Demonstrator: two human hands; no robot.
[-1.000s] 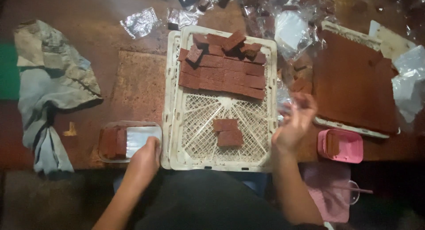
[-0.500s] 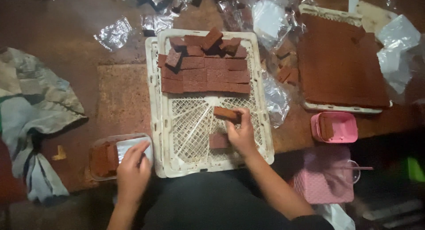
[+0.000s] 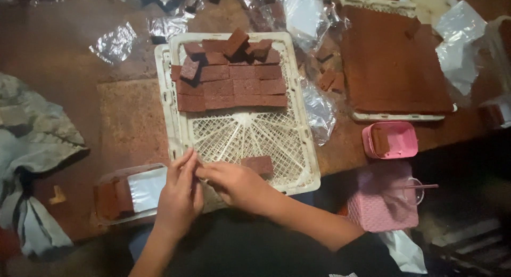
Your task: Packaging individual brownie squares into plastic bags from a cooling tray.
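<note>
Bare mesh in the middle of the white tray (image 3: 175,122) gives open passage. Stacked brown cake pieces (image 3: 231,77) block its far end; one piece (image 3: 259,164) lies near the right hand (image 3: 234,184).

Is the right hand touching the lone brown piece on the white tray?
Touching: the head view shows the right hand lying against the brown piece on the white tray, no gap visible.

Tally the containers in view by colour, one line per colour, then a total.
White lattice tray: 1
White flat tray under the big brown slab: 1
Pink tub: 1
Pink basket: 1
Clear plastic box: 1
Total: 5
</note>
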